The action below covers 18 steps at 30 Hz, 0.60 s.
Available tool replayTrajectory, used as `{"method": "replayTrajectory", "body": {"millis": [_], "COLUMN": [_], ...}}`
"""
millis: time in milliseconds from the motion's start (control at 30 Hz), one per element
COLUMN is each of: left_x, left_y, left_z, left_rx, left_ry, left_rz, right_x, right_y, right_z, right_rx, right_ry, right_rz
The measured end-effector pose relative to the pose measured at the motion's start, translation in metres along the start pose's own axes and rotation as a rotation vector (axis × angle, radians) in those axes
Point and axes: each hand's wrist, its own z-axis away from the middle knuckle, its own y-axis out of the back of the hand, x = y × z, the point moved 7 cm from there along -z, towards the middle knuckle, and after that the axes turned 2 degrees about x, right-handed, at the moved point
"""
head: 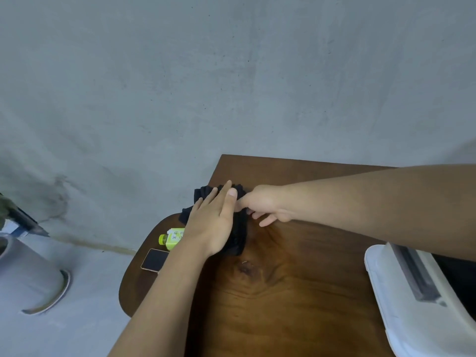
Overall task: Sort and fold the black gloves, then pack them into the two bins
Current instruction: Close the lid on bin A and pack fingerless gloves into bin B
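A pile of black gloves [238, 233] lies near the far left edge of the brown wooden table [283, 292]. My left hand [213, 222] lies flat on top of the pile, fingers stretched and pressing down. From the right, my right hand [262, 204] reaches in, its thumb and fingers pinching the pile's right edge. Most of the gloves are hidden under both hands. One white bin [417, 305] stands at the table's right edge; dark cloth shows inside it. A second bin is not in view.
A green drink bottle [171, 238] lies on a lower rounded table part at the left, with a dark phone [155, 260] beside it. A grey cone-shaped base [31, 274] stands on the concrete floor at far left. The table's far edge lies just behind the gloves.
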Motion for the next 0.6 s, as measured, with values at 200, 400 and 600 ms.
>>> {"method": "replayTrajectory", "body": {"millis": [200, 400, 600], "left_x": [-0.01, -0.017, -0.01], "left_y": [0.002, 0.001, 0.01], "left_z": [0.005, 0.016, 0.037], "left_rx": [0.082, 0.243, 0.375], "left_ry": [0.018, -0.014, -0.084], "left_rz": [0.039, 0.054, 0.137], "right_x": [-0.007, -0.006, -0.011], "right_y": [-0.018, -0.029, -0.034], "right_z": [0.003, 0.017, 0.025], "right_rx": [-0.019, 0.061, 0.043], "right_ry": [0.14, 0.281, 0.307], "right_rz": [-0.184, -0.346, -0.396]}}
